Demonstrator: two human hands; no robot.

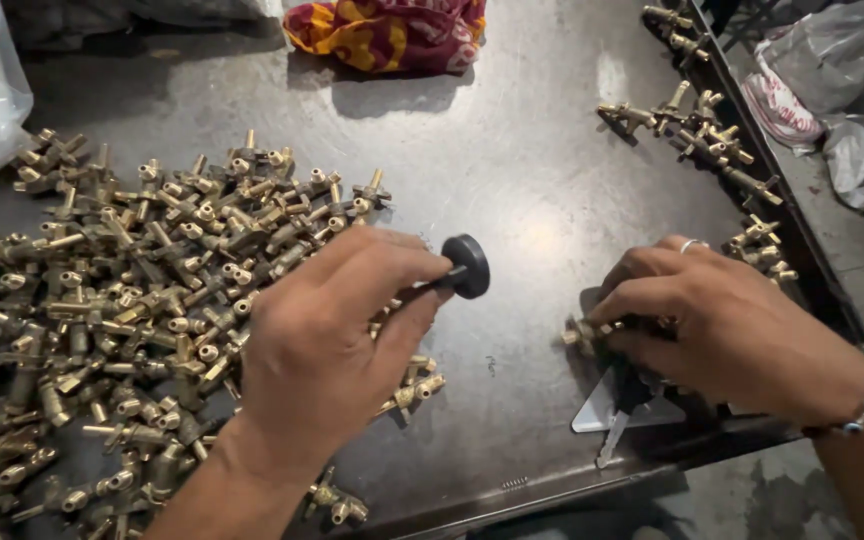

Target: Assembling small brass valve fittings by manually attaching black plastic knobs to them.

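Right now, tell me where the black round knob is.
In the head view the black round knob sits near the middle of the metal table, pinched in the left hand, just right of the brass fittings pile.

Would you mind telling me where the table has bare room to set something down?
Bare metal table lies between the brass fittings pile, the cloth and the small fittings cluster. The left side is crowded.

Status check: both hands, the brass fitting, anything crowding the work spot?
Left hand grips black knob tool. Right hand pins brass fitting on metal table. Big fitting pile left, apart from it.
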